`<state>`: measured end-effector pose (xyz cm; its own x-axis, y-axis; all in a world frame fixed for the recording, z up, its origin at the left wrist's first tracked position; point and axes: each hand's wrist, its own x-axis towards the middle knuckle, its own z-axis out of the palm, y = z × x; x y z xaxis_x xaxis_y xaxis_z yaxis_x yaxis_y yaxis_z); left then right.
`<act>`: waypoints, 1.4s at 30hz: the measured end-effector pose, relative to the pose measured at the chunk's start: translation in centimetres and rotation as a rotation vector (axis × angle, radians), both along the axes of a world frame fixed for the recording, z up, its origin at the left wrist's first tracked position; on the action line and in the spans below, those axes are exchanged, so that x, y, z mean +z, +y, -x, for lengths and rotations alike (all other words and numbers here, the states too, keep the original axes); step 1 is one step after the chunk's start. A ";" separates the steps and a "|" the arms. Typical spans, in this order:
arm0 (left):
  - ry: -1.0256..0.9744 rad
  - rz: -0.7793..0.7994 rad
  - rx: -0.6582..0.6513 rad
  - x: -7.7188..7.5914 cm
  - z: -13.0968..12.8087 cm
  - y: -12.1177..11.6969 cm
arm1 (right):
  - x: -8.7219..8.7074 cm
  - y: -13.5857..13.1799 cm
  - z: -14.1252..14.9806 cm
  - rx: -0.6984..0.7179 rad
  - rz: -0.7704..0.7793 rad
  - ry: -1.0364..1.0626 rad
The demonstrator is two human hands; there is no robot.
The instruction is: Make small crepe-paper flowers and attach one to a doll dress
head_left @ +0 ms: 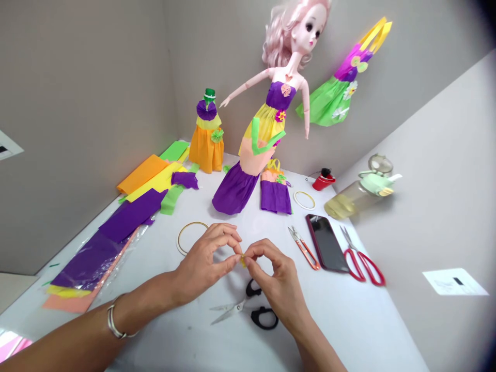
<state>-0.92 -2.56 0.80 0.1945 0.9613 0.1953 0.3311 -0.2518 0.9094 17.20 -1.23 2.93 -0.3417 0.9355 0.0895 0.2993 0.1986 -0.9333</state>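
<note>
Black-handled scissors (248, 310) lie at six o'clock, a smartphone (326, 243) at three, purple crepe paper (132, 217) at nine, a paper-dressed doll (276, 98) at twelve.

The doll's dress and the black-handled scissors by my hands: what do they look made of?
The doll's dress looks like crepe paper: matte, with fine crinkles and gathered folds. The black-handled scissors seem to have steel blades, judging by their bright metallic sheen, and moulded plastic handles, probably, given their smooth black finish.

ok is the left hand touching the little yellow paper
Touching: the head view shows the left hand pinching the small yellow paper scrap from one side, the right hand from the other.
</note>
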 end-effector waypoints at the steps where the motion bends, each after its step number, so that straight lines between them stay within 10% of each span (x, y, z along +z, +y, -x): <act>1: 0.000 0.005 0.000 0.1 0.0 0.0 | 0.0 0.0 0.0 -0.001 0.000 -0.001; 42: -0.076 0.181 -0.041 0.2 0.3 0.2 | -0.1 0.3 -0.4 0.077 0.135 0.039</act>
<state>-1.17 -2.40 1.05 0.2260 0.9735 0.0357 0.2524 -0.0939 0.9631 17.61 -0.97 2.84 -0.4113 0.9113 -0.0209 0.2511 0.0913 -0.9636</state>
